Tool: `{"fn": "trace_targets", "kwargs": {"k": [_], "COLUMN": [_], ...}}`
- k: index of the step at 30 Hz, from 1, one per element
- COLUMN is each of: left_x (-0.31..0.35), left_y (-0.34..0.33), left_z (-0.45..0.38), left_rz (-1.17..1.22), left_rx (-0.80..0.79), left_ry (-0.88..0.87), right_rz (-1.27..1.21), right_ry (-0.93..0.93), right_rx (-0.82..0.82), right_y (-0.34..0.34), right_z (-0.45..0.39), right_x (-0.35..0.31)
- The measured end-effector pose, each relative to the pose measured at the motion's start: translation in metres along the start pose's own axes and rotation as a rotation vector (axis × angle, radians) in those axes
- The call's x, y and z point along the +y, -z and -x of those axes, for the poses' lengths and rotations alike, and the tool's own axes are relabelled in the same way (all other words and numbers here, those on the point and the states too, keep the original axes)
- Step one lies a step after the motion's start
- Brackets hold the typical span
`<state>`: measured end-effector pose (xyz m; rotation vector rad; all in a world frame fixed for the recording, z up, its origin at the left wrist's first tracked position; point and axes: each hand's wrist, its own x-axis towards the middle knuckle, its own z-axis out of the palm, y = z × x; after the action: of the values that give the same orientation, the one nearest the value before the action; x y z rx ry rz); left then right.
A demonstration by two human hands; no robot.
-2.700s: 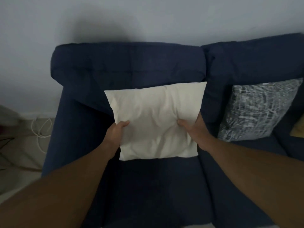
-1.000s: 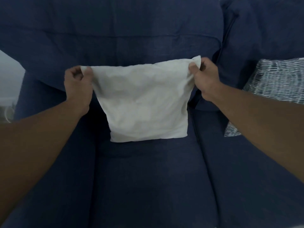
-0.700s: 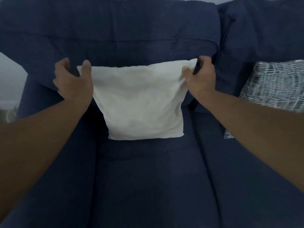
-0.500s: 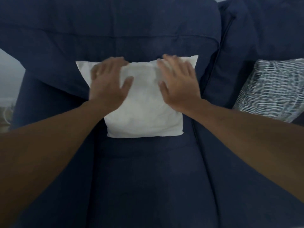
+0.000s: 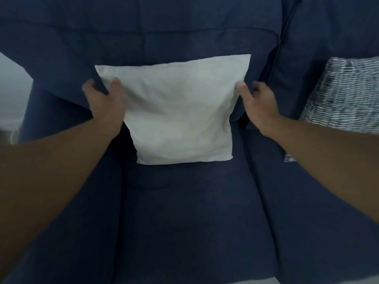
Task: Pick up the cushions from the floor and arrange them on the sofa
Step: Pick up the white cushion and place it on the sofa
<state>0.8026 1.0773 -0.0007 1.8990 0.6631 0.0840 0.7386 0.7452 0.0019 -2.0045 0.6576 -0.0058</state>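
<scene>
While white cushion (image 5: 180,111) leans upright on sofa (image 5: 184,212) backrest, my left hand (image 5: 104,105) and right hand (image 5: 258,107) pinch its side edges — patterned cushion (image 5: 346,95) already placed alongside; floor unseen.

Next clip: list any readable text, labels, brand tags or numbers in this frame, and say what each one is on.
None: no text, label, brand or number can be read in this frame.
white cushion: plain fabric, no tag showing.
patterned cushion: a woven black-and-white pattern only, no lettering.
sofa: plain dark blue upholstery, no label in view.
</scene>
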Motion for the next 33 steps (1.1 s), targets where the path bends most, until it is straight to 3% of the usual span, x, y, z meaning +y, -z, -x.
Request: {"fn": "trace_targets", "kwargs": {"k": [3, 9, 19, 22, 26, 33], "left_x": [0.006, 0.002, -0.011, -0.026, -0.049, -0.092], "left_y": [0.001, -0.001, -0.001, -0.006, -0.018, -0.009], "left_z": [-0.008, -0.007, 0.0, 0.015, 0.027, 0.05], "left_rz": [0.215, 0.287, 0.252, 0.23, 0.168, 0.051], "left_rx": [-0.162, -0.158, -0.149, -0.265, -0.269, -0.322], "left_ry": [0.175, 0.123, 0.16, 0.213, 0.331, 0.378], "right_rz": [-0.321, -0.195, -0.185, -0.067, 0.045, 0.094], "right_ry": [-0.027, 0.073, -0.014, -0.138, -0.21, -0.297], "right_rx": [-0.074, 0.07, 0.065, -0.046, -0.281, -0.417], "right_y": [-0.012, -0.023, -0.032, -0.044, -0.054, -0.047], "right_z": [-0.006, -0.042, -0.005, 0.012, 0.02, 0.036], "right_x": [-0.024, -0.055, -0.001, 0.038, 0.075, 0.11]}}
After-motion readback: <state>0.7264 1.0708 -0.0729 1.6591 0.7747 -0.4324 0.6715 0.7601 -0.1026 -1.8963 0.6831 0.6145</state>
